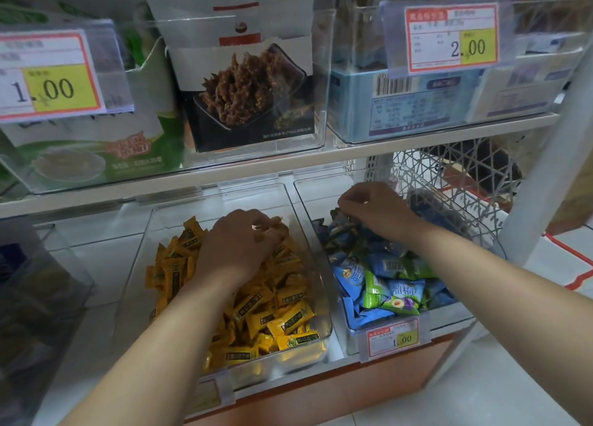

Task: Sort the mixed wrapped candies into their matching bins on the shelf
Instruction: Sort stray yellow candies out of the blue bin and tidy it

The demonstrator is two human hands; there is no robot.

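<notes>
Left hand (pixel 237 246) curling fingers (pixel 245 220) round yellow candies (pixel 282 316); right hand (pixel 377 212) pinching dark candy (pixel 341 215); white shelf (pixel 192 181) running above fingers, tiled floor (pixel 481 403) below.

Left hand (pixel 237 246) lies fingers-down among yellow candies (pixel 282 316) in a clear bin (pixel 133 265); grip indiscernible. Right hand (pixel 375 210) pinches dark wrapped candies (pixel 340 221) in the adjacent bin (pixel 303 191).

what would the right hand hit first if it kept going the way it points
Probably the dark candies at the back of the right bin; fingers of the right hand seem to grip some.
</notes>
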